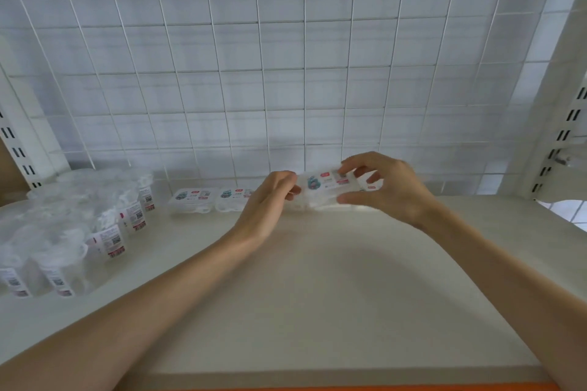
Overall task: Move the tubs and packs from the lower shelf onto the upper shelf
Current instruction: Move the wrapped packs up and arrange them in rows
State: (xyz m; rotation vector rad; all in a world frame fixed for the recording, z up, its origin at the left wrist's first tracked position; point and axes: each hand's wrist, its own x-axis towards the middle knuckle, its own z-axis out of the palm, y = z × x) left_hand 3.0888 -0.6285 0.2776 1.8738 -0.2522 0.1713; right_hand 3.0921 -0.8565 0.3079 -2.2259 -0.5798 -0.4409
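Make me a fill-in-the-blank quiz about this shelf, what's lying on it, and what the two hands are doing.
1. The left hand and right hand grip the same clear ____.
2. Left of the hands, ____ more packs lie flat on the shelf.
3. The tubs stand clustered at the shelf's ____ end.
Missing words: pack; two; left.

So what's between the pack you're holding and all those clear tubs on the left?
Two flat packs, side by side at the back of the shelf, sit between the tubs and the held pack. The head view shows it.
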